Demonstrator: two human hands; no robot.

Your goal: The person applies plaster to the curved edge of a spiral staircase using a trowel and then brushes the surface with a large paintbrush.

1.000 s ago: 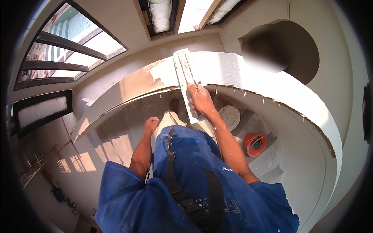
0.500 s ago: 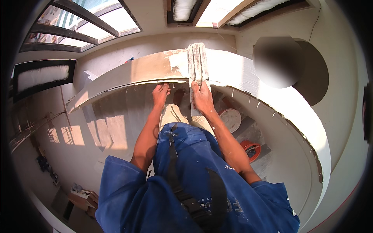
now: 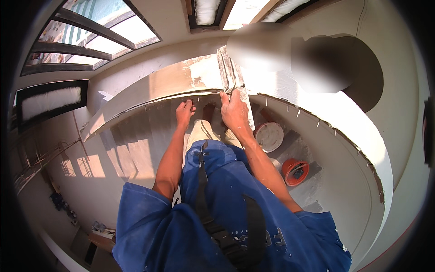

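Note:
A curved white plastered band (image 3: 149, 85) arcs across in front of me, with a rough bare-looking patch left of centre and small drips along its lower edge. My right hand (image 3: 235, 111) is closed round a long, plaster-smeared trowel (image 3: 230, 68). The trowel stands almost upright, tilted slightly left at the top, and lies across the band and below its lower edge. Just under that edge, left of the trowel, is my left hand (image 3: 184, 112), its fingers curled together. Whatever it may hold is hidden.
Below the band, to the right of my legs, stand a bucket with whitish contents (image 3: 269, 137) and an orange-red bucket (image 3: 295, 172) with something dark inside. Framed window openings (image 3: 86, 41) are at the upper left. Blurred patches cover part of the upper right.
The trowel has gone from upright to tilted, its top leaning left and its lower end swinging right. My right hand has turned with it. My left hand has dropped slightly from the band's edge.

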